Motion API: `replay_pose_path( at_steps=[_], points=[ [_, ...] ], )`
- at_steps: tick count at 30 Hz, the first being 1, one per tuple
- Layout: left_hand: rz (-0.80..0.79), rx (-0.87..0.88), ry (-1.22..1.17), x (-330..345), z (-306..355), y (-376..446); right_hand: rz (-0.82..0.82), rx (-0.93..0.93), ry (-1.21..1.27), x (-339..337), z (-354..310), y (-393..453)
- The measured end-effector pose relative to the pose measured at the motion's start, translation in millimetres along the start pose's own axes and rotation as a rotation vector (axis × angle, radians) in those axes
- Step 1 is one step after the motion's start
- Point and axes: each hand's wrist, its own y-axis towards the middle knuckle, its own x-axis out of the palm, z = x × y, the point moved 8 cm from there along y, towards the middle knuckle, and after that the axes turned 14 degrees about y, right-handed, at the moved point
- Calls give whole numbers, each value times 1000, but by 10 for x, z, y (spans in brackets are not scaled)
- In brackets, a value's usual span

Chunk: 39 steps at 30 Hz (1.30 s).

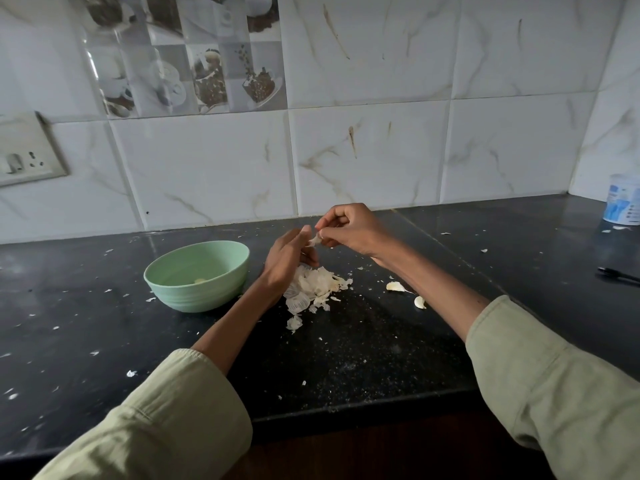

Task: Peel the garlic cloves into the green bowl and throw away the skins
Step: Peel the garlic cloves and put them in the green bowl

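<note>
A garlic clove (314, 240) is held above the black counter between both hands. My left hand (289, 259) grips it from below, and my right hand (349, 227) pinches its skin from the right. Directly under the hands lies a pile of white garlic skins (313, 289). The green bowl (197, 274) stands to the left of my left hand, with one peeled clove (200, 280) on its bottom. Two unpeeled cloves (395, 286) (419, 302) lie on the counter to the right of the pile.
Small skin flakes are scattered over the black counter (363, 348). A white and blue can (622, 204) stands at the far right by the tiled wall. A black pen (618, 274) lies at the right edge. A wall socket (24, 161) is at the left.
</note>
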Motion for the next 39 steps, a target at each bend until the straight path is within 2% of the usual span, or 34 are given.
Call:
replay_pose_path(
  at_steps=[4,9,13,18,27,33,37,39],
  points=[
    [36,79,62,-28,16,-3,-29,-1,-14,69,36,-2],
    [104,62,-32,-146,29,-29,-65,123,85,186,201,-1],
    [62,37,-137,-132,15,-43,-68,157,236,244,268,3],
    [0,29,-219,-99,25,-67,-121,282,423,276,309,-23],
    [-117,62,-323,-26,114,-123,-237,385,577,230,323,-81],
    [-27,-12,-214,-60,31,-58,-234,274,393,197,253,-40],
    [-15,42,11,-67,72,-55,-181,173,322,66,113,21],
    [-14,76,46,-56,100,-62,-152,145,313,-37,63,30]
  ],
)
